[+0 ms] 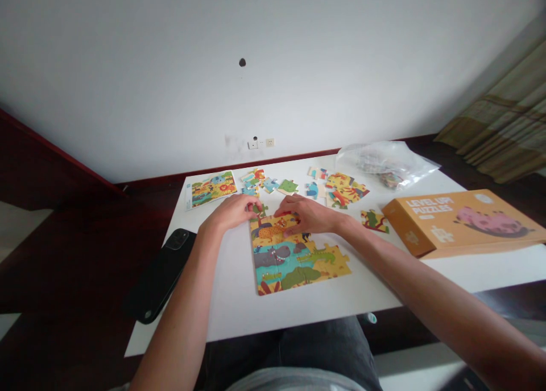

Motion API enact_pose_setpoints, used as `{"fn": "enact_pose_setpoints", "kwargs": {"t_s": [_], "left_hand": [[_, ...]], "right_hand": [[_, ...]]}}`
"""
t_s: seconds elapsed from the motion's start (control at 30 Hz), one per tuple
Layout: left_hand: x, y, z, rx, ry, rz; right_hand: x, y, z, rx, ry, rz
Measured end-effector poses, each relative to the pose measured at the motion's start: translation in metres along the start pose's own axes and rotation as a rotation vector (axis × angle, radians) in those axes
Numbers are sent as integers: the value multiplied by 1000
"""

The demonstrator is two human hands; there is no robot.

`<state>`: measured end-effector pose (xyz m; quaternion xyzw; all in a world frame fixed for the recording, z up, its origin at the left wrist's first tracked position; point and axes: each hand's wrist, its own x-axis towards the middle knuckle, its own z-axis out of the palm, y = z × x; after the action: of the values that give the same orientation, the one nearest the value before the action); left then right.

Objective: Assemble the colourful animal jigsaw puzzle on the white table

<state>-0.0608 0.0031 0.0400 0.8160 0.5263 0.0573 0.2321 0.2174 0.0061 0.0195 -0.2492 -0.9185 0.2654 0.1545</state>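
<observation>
A partly joined jigsaw puzzle (277, 257) with a hippo, a crocodile and a leopard lies on the white table in front of me. At its upper left corner, my left hand (234, 212) pinches a green puzzle piece (260, 210) between thumb and fingers. My right hand (309, 214) rests on the puzzle's upper edge, fingers spread over the leopard part and covering some of it. Just beyond the hands lie loose puzzle pieces (288, 186), green, blue and yellow. Several joined yellow pieces (346, 187) sit farther right.
A picture card (212, 189) lies at the back left of the white table (232, 300). Near the left edge is a black phone (164, 274). On the right are an orange puzzle box (464, 220), a clear plastic bag (388, 162) with pieces inside, and a single tree piece (375, 221).
</observation>
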Motion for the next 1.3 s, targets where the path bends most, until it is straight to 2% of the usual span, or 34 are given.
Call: {"fn": "enact_pose_setpoints", "kwargs": {"t_s": [0.13,0.27,0.33,0.57,0.73,0.93,1.3], "left_hand": [[0,1,-1,66,46,36],[-1,2,-2,165,198,-32],[0,2,-1,201,226,-56],[3,-3,5,216,215,-90],[2,0,4,219,212,-81],[-1,14,-5,187,328,-118],[1,24,-1,211,263,-84]], "right_hand": [[0,1,1,2,4,6],[0,1,1,6,0,-4],[0,0,0,9,-3,-5],[2,-4,8,8,42,-28],[4,-7,14,-26,74,-7],[4,-9,14,-40,82,18],[3,-18,15,-153,84,106]]}}
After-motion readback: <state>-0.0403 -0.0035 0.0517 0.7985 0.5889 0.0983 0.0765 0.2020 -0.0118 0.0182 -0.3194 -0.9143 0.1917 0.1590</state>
